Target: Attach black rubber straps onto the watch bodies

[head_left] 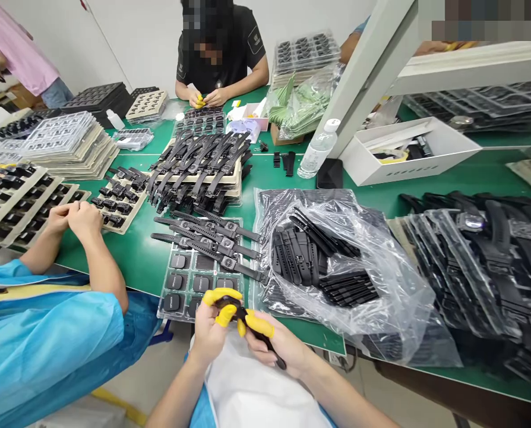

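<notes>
Your left hand and right hand, lower centre of the frame, pinch a black watch strap between yellow-capped fingertips. Recommended: keep both grips firm, strap untwisted, and work clear of the tray left of centre.

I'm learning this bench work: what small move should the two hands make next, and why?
Probably nudge the black strap into line with the right hand while the left hand steadies the dark piece it pinches: the two sit together between the hands, and the tray holds strapless watch heads, with strapped watches across its far part.
</notes>
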Action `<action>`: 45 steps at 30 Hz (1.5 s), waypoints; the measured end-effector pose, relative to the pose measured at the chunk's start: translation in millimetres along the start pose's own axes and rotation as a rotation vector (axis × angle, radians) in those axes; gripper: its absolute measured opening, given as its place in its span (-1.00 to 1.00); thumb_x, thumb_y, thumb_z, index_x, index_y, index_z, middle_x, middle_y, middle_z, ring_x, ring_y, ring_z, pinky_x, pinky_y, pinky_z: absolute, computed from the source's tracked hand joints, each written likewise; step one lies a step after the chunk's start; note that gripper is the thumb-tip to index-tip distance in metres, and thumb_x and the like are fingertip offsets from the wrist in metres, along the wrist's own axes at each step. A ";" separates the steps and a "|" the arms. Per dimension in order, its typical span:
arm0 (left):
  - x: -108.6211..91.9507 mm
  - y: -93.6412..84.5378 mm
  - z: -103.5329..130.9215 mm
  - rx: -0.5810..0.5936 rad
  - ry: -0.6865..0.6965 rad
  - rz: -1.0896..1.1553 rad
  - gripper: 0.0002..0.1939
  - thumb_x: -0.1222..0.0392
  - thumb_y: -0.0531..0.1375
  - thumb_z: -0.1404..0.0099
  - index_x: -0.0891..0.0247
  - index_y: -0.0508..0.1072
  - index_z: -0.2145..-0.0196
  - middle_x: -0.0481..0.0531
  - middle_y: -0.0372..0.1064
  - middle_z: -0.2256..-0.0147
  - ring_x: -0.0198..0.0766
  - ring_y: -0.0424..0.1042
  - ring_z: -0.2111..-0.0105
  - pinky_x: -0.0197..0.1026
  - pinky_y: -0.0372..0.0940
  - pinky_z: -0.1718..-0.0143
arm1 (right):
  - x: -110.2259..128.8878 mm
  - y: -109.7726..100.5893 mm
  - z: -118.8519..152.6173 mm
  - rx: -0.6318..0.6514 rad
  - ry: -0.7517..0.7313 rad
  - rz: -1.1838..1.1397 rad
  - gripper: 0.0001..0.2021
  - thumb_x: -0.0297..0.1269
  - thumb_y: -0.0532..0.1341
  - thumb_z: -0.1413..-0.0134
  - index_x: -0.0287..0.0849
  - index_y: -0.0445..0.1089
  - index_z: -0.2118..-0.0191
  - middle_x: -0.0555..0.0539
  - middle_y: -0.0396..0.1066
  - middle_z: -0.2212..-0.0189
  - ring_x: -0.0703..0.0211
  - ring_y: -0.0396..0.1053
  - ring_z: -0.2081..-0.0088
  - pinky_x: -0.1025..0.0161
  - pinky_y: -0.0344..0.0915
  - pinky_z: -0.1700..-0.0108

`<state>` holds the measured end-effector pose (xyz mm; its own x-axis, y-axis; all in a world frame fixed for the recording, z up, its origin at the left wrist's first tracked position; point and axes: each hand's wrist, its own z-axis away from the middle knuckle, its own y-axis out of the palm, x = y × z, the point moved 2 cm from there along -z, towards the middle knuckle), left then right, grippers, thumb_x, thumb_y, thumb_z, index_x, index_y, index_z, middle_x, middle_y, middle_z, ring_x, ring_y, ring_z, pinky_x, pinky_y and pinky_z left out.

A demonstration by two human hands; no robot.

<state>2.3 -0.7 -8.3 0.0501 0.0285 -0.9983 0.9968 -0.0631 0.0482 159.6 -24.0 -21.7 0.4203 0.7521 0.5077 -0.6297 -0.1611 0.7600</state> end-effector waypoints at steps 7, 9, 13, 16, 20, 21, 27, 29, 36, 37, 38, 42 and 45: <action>-17.3 7.2 -5.2 -0.002 -0.068 0.186 -0.65 -0.12 0.29 -0.41 0.19 0.33 0.17 0.10 0.63 0.21 -0.27 0.56 0.43 -0.23 0.47 0.41 | 5.6 2.5 -0.5 0.067 -0.055 0.054 -0.52 0.22 0.28 -0.20 -0.15 0.31 0.36 0.12 0.28 0.68 0.38 0.04 0.72 0.34 -0.03 0.64; -18.2 10.2 -5.4 0.025 -0.085 0.215 -0.64 -0.11 0.31 -0.39 0.18 0.30 0.19 0.10 0.64 0.22 -0.25 0.57 0.41 -0.19 0.50 0.35 | 1.6 2.6 -1.2 0.109 -0.025 -0.010 -0.51 0.24 0.26 -0.21 -0.15 0.31 0.37 0.15 0.21 0.69 0.39 0.00 0.72 0.34 -0.06 0.63; -15.6 8.8 -1.3 -0.045 -0.099 0.179 -0.62 -0.13 0.31 -0.38 0.21 0.34 0.18 0.12 0.63 0.23 -0.17 0.62 0.29 -0.08 0.54 0.17 | -7.4 -2.3 -0.4 0.175 0.072 -0.121 -0.52 0.21 0.29 -0.20 -0.18 0.33 0.36 0.21 0.06 0.67 0.44 -0.14 0.71 0.36 -0.21 0.63; -16.2 2.9 0.1 -0.099 -0.081 0.168 -0.62 -0.14 0.29 -0.40 0.23 0.37 0.16 0.12 0.63 0.22 -0.17 0.62 0.31 -0.11 0.54 0.21 | -9.6 -7.5 0.7 0.243 0.138 -0.153 -0.52 0.20 0.30 -0.18 -0.18 0.33 0.36 0.23 0.02 0.67 0.45 -0.21 0.72 0.36 -0.26 0.64; -23.8 -4.7 -4.1 -0.131 -0.017 0.200 -0.68 -0.08 0.28 -0.43 0.22 0.39 0.13 0.09 0.63 0.22 -0.22 0.62 0.37 -0.18 0.53 0.30 | -5.1 -7.9 -0.3 0.276 0.157 -0.118 -0.54 0.19 0.31 -0.17 -0.16 0.32 0.35 0.25 -0.02 0.69 0.45 -0.27 0.72 0.37 -0.31 0.65; -26.3 -5.6 -5.3 -0.134 -0.001 0.206 -0.70 -0.06 0.27 -0.44 0.22 0.40 0.11 0.08 0.63 0.23 -0.23 0.61 0.38 -0.19 0.52 0.31 | -3.5 -6.3 -1.2 0.267 0.144 -0.101 -0.55 0.17 0.31 -0.17 -0.15 0.31 0.35 0.25 -0.01 0.70 0.45 -0.27 0.72 0.38 -0.31 0.65; -33.0 1.3 -5.4 -0.012 0.006 0.236 -0.70 -0.06 0.29 -0.43 0.22 0.42 0.12 0.08 0.63 0.28 -0.22 0.62 0.39 -0.21 0.52 0.34 | 3.4 6.7 -6.0 0.198 -0.012 -0.048 -0.52 0.24 0.27 -0.19 -0.14 0.31 0.32 0.14 0.20 0.69 0.35 0.03 0.69 0.34 -0.03 0.61; -31.7 2.8 -3.5 -0.038 -0.003 0.238 -0.71 -0.05 0.29 -0.43 0.22 0.41 0.13 0.08 0.63 0.27 -0.22 0.62 0.39 -0.20 0.53 0.33 | 3.0 9.6 -5.0 0.216 0.057 -0.073 -0.51 0.24 0.31 -0.16 -0.12 0.25 0.36 0.21 0.07 0.69 0.42 -0.14 0.71 0.37 -0.21 0.63; -47.5 -26.3 -20.4 -0.395 0.111 0.265 -0.63 -0.07 0.36 -0.35 0.19 0.31 0.18 -0.01 0.63 0.28 -0.26 0.60 0.50 -0.20 0.55 0.40 | 10.1 4.8 7.3 0.198 0.168 0.058 -0.54 0.14 0.36 -0.13 -0.15 0.24 0.36 0.24 0.01 0.65 0.48 -0.27 0.67 0.36 -0.38 0.62; -51.7 -33.9 -24.5 -0.464 0.143 0.262 -0.60 -0.08 0.38 -0.33 0.18 0.29 0.18 -0.02 0.63 0.27 -0.27 0.59 0.53 -0.21 0.54 0.43 | 10.3 2.7 9.2 0.165 0.167 0.092 -0.55 0.11 0.40 -0.10 -0.13 0.23 0.36 0.24 0.04 0.65 0.47 -0.25 0.66 0.36 -0.35 0.62; -54.6 -40.3 -27.8 -0.507 0.159 0.242 -0.59 -0.09 0.38 -0.32 0.17 0.29 0.18 -0.02 0.64 0.26 -0.27 0.58 0.55 -0.22 0.53 0.47 | 10.4 0.7 10.6 0.117 0.149 0.127 -0.54 0.08 0.43 -0.06 -0.12 0.22 0.34 0.23 0.08 0.65 0.47 -0.19 0.67 0.37 -0.30 0.62; -45.8 -41.3 -28.1 -0.205 -0.017 -0.029 -0.73 0.02 0.27 -0.44 0.17 0.40 0.01 0.11 0.65 0.17 -0.24 0.60 0.51 -0.26 0.50 0.56 | 10.4 -0.9 10.7 -0.136 -0.049 0.255 -0.51 0.14 0.45 -0.02 -0.09 0.24 0.29 0.14 0.30 0.56 0.36 0.13 0.59 0.36 0.01 0.56; -28.4 -22.7 -15.2 0.229 0.003 -0.355 -0.63 0.31 0.17 -0.43 0.19 0.46 -0.16 0.17 0.62 0.03 -0.13 0.67 0.19 -0.14 0.61 0.21 | 10.7 5.5 6.4 -0.159 -0.163 0.269 -0.50 0.26 0.35 -0.12 -0.10 0.28 0.28 0.14 0.27 0.58 0.34 0.12 0.58 0.33 0.05 0.51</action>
<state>-20.9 15.1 19.5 -0.2938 0.0917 -0.9515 0.9126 -0.2690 -0.3077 164.8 -21.0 -9.5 0.3160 0.5818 0.7494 -0.8209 -0.2283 0.5234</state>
